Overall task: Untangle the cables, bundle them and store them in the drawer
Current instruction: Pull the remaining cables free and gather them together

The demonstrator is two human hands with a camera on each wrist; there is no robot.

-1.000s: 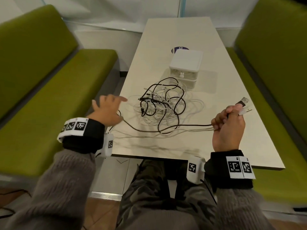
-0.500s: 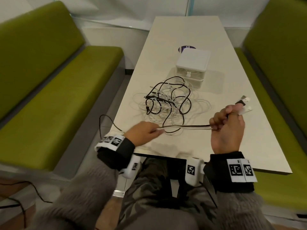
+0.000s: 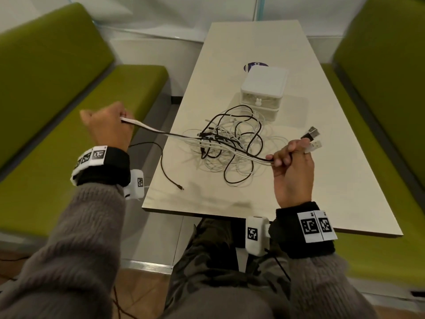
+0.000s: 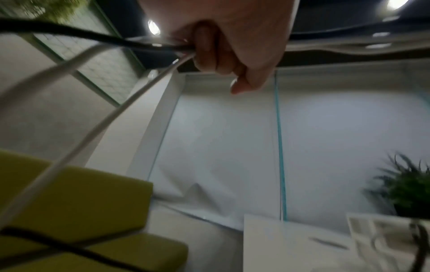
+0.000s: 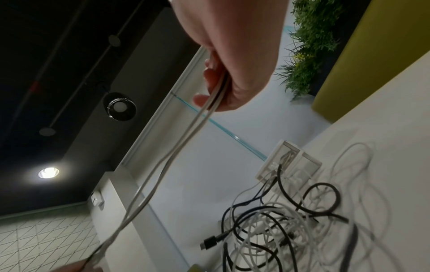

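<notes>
A tangle of black and white cables (image 3: 230,143) lies mid-table in front of a small white drawer box (image 3: 264,88), whose drawers look closed. My right hand (image 3: 291,155) grips a black and a white strand above the table; their USB plugs (image 3: 311,134) stick out past its fingers. My left hand (image 3: 108,127) holds the same strands, raised out to the left over the bench, so they run taut across the tangle. In the wrist views, the left fingers (image 4: 207,49) curl round a black and a white cable, and the right hand (image 5: 223,73) grips white strands above the tangle (image 5: 279,230).
The pale table (image 3: 253,42) runs away from me between two green benches (image 3: 57,157) (image 3: 391,65). A loose black cable end (image 3: 181,187) lies near the front left corner, its loop hanging over the edge. A round purple sticker (image 3: 247,66) shows behind the drawer box.
My left hand took the strands near the table's front edge, then moved up and left over the bench, pulling them taut. The right hand stayed put. The black cable's end now lies on the table.
</notes>
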